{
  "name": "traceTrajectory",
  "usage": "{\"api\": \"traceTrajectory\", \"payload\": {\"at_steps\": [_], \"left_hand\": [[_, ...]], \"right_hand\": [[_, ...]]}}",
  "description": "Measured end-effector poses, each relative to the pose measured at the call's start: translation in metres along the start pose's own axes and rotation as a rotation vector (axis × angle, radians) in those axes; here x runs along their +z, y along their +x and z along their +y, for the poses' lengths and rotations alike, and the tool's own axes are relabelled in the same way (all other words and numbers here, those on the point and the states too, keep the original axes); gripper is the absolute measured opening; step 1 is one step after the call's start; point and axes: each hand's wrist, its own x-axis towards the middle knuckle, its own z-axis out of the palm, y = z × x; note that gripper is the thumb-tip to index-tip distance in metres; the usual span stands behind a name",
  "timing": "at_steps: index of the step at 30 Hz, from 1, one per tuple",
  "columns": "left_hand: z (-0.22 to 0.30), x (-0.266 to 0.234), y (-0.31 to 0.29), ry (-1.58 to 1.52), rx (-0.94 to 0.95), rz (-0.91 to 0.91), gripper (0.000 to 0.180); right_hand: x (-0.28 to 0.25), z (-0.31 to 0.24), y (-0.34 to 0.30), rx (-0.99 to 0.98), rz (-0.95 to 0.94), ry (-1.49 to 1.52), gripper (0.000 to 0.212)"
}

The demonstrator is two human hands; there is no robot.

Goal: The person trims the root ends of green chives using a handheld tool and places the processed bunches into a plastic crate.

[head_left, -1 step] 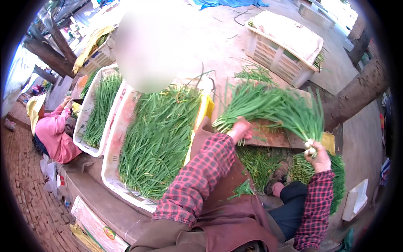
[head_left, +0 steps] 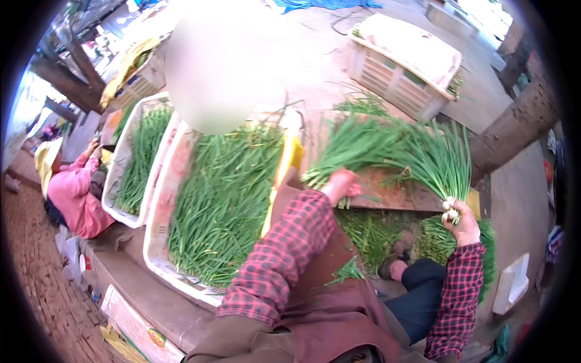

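Note:
My right hand (head_left: 462, 227) is closed round the stems of a bunch of green onions (head_left: 445, 158), its small white bulbs showing above my fingers and its long leaves fanned upward. My left hand (head_left: 341, 184) is curled at the pale stem ends of a pile of green onions (head_left: 363, 142) lying on a reddish-brown board (head_left: 387, 192). A few stem ends poke out below its fingers. The leaf tips of the held bunch overlap the pile. Cut green onions (head_left: 437, 239) stand bundled under the board, near my right forearm.
Left of me stands a white crate (head_left: 156, 242) full of green leaves, with a second crate (head_left: 109, 196) beyond it. A person in pink (head_left: 78, 196) sits at far left. A covered crate (head_left: 393, 78) stands ahead; a tree trunk (head_left: 514, 130) leans at right.
My right hand has shifted slightly right, and its bunch is fanned more upright. My left hand stays at the stem ends, a little further left in view.

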Motion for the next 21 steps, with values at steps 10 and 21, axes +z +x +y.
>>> {"api": "traceTrajectory", "payload": {"at_steps": [10,21], "left_hand": [[0.003,0.053,-0.093,0.035,0.104,-0.239,0.041],[-0.079,0.137,-0.120,0.010,0.183,-0.184,0.056]], "right_hand": [[0.013,0.083,-0.004,-0.230,-0.006,0.037,0.023],[0.115,0.179,-0.046,-0.022,0.198,-0.847,0.039]]}}
